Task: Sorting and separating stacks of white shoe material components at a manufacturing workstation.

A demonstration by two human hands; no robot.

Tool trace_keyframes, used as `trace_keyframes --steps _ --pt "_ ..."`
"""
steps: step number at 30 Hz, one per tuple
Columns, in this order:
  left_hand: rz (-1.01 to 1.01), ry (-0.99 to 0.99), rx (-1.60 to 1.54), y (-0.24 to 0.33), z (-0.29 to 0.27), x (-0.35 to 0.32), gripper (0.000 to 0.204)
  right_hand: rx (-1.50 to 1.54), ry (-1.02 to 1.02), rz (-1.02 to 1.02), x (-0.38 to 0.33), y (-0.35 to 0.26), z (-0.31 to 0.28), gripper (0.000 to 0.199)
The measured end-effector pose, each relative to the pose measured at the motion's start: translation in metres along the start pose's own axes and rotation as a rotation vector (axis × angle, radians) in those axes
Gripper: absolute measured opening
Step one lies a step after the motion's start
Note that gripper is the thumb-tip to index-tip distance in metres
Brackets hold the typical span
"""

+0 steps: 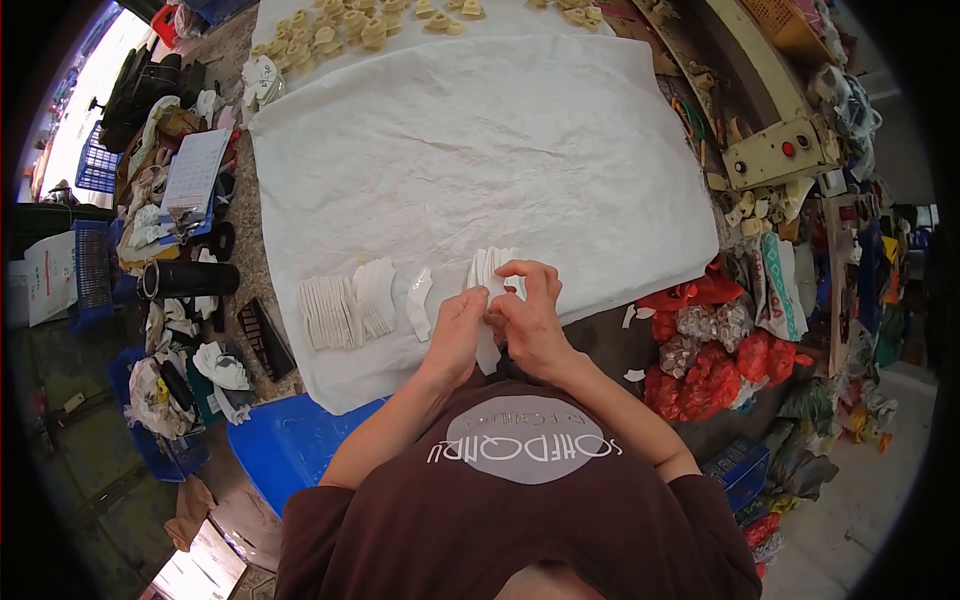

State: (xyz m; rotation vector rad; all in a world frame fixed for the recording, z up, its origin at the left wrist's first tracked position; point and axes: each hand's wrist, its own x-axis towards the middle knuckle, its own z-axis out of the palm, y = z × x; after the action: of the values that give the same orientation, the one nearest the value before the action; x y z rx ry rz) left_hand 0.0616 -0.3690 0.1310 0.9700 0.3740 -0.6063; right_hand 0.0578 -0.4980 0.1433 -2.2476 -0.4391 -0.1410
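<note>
Close to the near edge of the white cloth (470, 150), both of my hands are at a thin white curved piece (487, 354) whose lower end hangs below my fingers. My left hand (458, 330) pinches it from the left with thumb and fingers pressed together. My right hand (532, 318) is closed on its other side, with index finger and thumb bent. Just beyond my fingers stands a small row of similar white pieces (484, 264), partly covered by my right hand. One loose white piece (421, 302) lies left of my hands. Farther left, a long neat row of them (335, 312) leans together.
Many cream-coloured small parts (345, 28) lie at the far end. A machine with a button box (782, 153) stands at the far right. Red plastic bags (700, 375) sit at the right. A clipboard (195, 175), a black cylinder (188, 279) and a blue stool (290, 445) are on the left.
</note>
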Motion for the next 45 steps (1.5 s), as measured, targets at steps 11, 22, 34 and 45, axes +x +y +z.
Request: trace_keyframes --steps 11,22,34,45 --pt "0.120 0.208 -0.346 0.015 -0.018 0.017 0.032 0.044 -0.354 -0.089 -0.042 0.011 -0.034 0.018" --pt "-0.003 -0.007 -0.255 0.012 -0.005 0.023 0.037 -0.044 -0.298 0.535 -0.116 0.100 -0.052 0.044" --pt "-0.090 0.125 -0.122 0.000 0.035 0.017 0.030 0.684 -0.055 0.646 -0.016 0.011 -0.014 0.039" --pt "-0.099 -0.013 -0.050 -0.015 0.012 0.030 0.019 0.309 0.031 0.337 -0.037 0.032 -0.018 0.004"
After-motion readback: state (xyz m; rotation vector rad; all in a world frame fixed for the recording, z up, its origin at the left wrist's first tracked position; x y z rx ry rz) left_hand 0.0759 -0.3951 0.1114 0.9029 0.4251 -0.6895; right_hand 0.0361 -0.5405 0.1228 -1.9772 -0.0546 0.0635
